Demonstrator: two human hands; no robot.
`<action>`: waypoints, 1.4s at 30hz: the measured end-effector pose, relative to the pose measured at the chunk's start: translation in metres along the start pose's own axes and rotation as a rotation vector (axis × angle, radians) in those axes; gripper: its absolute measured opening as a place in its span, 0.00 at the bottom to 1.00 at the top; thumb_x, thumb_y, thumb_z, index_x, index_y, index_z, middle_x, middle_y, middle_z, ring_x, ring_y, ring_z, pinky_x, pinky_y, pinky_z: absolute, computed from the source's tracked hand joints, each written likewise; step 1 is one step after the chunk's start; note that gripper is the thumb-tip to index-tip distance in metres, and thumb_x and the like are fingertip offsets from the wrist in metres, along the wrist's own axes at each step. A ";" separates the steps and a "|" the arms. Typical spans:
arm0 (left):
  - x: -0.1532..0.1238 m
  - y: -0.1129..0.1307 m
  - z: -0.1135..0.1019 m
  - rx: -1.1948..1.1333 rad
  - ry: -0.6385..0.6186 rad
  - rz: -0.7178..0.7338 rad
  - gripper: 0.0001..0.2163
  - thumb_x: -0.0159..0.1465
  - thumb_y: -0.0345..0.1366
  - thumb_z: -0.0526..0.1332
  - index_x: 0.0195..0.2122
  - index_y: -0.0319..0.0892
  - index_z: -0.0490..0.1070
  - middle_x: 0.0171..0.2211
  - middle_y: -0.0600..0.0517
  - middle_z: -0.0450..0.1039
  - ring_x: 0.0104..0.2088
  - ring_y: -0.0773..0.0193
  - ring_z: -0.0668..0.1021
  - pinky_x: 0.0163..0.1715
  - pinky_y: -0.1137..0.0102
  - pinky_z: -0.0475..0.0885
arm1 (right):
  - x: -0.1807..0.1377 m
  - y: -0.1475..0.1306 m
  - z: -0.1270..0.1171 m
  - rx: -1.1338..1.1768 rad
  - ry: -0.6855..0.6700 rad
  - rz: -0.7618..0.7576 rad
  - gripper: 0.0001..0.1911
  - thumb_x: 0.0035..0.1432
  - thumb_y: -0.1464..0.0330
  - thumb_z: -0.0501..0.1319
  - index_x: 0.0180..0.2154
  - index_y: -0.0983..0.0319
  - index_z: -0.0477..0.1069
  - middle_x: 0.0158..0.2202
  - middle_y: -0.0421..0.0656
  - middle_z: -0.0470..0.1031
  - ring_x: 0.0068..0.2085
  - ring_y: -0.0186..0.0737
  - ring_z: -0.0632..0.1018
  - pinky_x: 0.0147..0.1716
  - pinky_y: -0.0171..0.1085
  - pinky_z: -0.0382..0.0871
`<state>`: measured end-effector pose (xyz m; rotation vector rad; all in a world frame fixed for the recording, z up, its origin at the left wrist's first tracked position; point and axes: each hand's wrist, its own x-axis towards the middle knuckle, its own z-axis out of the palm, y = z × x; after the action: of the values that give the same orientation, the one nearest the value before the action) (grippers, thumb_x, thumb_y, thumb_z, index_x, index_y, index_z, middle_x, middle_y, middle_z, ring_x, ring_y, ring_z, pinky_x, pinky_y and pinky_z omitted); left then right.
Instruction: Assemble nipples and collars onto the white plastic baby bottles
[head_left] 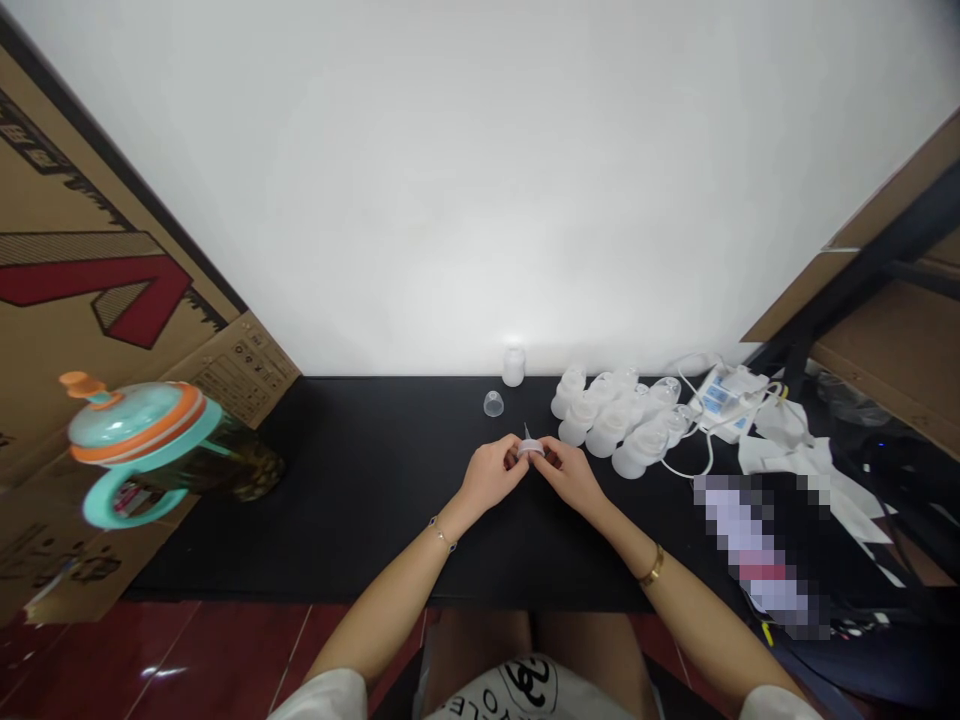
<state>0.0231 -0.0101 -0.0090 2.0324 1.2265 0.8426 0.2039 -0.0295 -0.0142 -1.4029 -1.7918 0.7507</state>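
At frame centre, left hand (491, 472) and right hand (571, 472) together pinch a small white ring-shaped cap (529, 448) above the black table (360, 490).

There is a single view, from a camera worn on the person's head, looking forward and steeply down. It faces a plain white wall (480, 170) that fills the upper half of the frame, with the matt black worktop (360, 500) running across the middle. The wide lens bends the edges: brown printed cardboard (90, 270) leans in at the upper left, a brown shelf board (892, 250) at the upper right. Both forearms rise from the bottom edge toward the centre, showing how near the camera sits. Red floor tiles (187, 660) show at the lower left.
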 end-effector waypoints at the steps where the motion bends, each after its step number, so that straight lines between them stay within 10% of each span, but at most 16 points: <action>1: 0.000 0.000 0.000 0.003 0.001 -0.005 0.06 0.64 0.38 0.59 0.32 0.43 0.70 0.23 0.56 0.70 0.25 0.66 0.73 0.28 0.73 0.62 | 0.000 0.000 0.000 -0.002 0.001 -0.001 0.10 0.64 0.62 0.58 0.35 0.60 0.74 0.27 0.39 0.73 0.27 0.38 0.72 0.27 0.35 0.61; 42: 0.006 -0.006 0.001 -0.477 -0.046 -0.151 0.13 0.65 0.46 0.60 0.36 0.41 0.73 0.28 0.52 0.74 0.27 0.65 0.76 0.28 0.73 0.69 | -0.001 -0.008 -0.001 0.165 0.007 0.005 0.16 0.65 0.56 0.59 0.44 0.60 0.77 0.33 0.42 0.80 0.28 0.38 0.76 0.28 0.36 0.67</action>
<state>0.0235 -0.0028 -0.0129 1.5496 1.0208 0.9083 0.2010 -0.0322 -0.0074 -1.2994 -1.6809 0.8742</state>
